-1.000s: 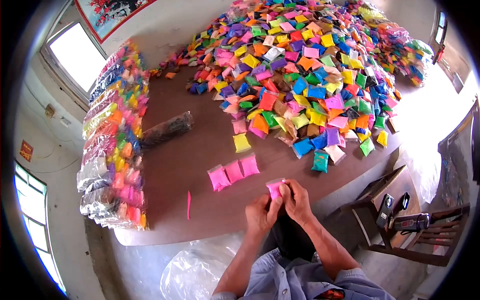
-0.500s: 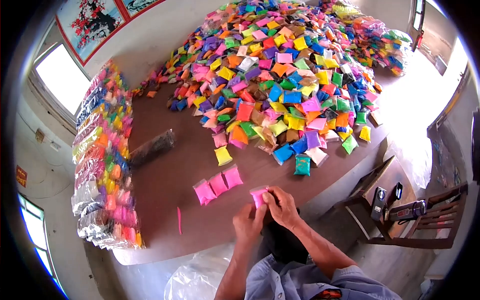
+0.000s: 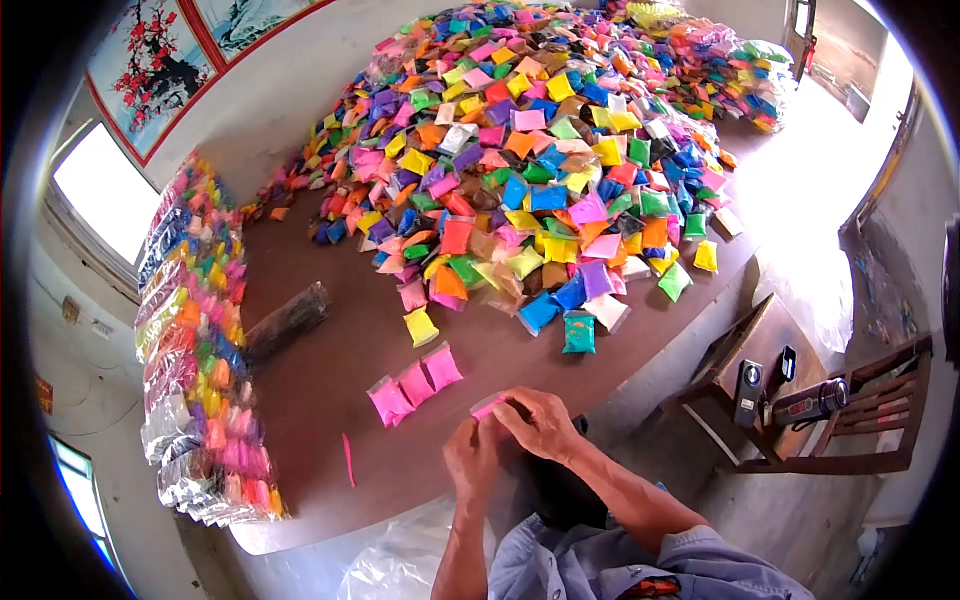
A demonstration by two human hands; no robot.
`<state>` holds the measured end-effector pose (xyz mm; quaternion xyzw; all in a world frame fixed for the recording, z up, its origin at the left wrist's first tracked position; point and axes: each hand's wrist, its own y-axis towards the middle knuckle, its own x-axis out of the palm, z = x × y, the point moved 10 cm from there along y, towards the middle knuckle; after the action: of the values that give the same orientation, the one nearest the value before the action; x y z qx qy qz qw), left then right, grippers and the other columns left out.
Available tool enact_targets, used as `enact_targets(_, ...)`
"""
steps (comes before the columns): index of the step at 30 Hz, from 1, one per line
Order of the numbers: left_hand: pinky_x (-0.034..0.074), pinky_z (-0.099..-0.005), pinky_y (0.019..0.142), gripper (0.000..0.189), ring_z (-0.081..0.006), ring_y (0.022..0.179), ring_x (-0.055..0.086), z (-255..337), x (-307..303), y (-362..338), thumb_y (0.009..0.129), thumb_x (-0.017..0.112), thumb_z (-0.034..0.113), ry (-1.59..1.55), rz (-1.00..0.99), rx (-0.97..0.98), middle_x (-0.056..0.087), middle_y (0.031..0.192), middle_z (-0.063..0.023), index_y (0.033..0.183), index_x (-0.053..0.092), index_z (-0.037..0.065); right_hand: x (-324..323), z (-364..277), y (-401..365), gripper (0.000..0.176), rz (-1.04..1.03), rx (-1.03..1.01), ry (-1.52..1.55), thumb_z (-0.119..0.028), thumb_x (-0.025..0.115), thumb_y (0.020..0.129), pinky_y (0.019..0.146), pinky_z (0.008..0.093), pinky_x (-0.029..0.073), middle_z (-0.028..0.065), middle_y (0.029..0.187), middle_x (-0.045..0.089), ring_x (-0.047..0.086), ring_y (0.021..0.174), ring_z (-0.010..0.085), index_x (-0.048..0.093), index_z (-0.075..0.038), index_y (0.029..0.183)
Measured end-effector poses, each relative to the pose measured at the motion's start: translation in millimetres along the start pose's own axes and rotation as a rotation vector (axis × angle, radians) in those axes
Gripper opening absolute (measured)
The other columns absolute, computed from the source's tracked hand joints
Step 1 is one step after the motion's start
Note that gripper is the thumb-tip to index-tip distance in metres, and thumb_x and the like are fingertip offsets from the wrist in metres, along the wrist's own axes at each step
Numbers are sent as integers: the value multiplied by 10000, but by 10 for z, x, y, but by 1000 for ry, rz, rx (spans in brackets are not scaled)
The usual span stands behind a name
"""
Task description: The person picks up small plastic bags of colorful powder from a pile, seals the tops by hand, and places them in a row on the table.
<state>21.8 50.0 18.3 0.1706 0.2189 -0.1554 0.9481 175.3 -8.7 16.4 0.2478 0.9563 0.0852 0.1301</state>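
Observation:
Between my two hands is a small pink packet (image 3: 487, 406) in clear plastic, mostly covered by my fingers. My left hand (image 3: 470, 452) is closed on its lower left side. My right hand (image 3: 538, 424) pinches it at the upper right. Several matching pink packets (image 3: 415, 383) lie in a touching row on the brown table (image 3: 320, 400), just left of my hands. Farther left lies a thin pink strip (image 3: 348, 460). A yellow packet (image 3: 421, 327) and a teal packet (image 3: 579, 333) lie beyond my hands.
A large heap of coloured packets (image 3: 520, 180) covers the table's far side. Bundled bags of packets (image 3: 205, 370) line the left edge, with a dark plastic roll (image 3: 288, 322) beside them. At right, a wooden chair (image 3: 870, 420) stands with a flask (image 3: 810, 402) and a black device (image 3: 748, 392).
The pink packet has tilted in my hands, so less of its face shows. My fingers have drawn closer together around it. The whole view has shifted slightly.

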Motion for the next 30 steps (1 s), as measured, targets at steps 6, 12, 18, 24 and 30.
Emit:
enact_targets(6,413,-347,599,328,-111,695,456,8,42,19,1018,661,229,-217,-32,-172,500,689,-34,833,583,-31,5,91,-32,210,27,-44,2,-185,697,984,672,345,540,142,905,707,685,758,238,720,-24,1118)
enact_targets(12,410,-289,632,256,-80,732,447,-113,4,32,1043,649,170,-191,14,-100,515,741,19,853,612,3,5,-10,-24,176,46,-120,19,-162,711,966,673,346,545,131,903,701,687,757,272,735,-34,1084)
enact_targets(18,404,-294,622,254,-78,722,442,-103,-18,1,1043,641,157,-114,46,-77,521,729,19,843,608,4,28,-28,26,249,6,-46,-12,-278,671,997,677,418,538,180,909,692,687,801,379,706,-32,1005)
enact_targets(24,407,-305,606,250,-86,712,460,27,26,35,1027,658,194,-132,-44,-135,535,710,1,874,649,-4,30,64,-23,231,40,-83,-89,-258,666,995,661,438,523,184,871,669,673,800,403,701,-30,986)
enact_targets(30,442,-332,617,242,-115,700,503,238,43,87,1029,637,211,-131,-51,-51,587,720,-48,949,688,-12,4,18,-31,130,74,-54,-52,-122,674,970,705,404,553,181,912,701,697,821,388,734,-26,1034)
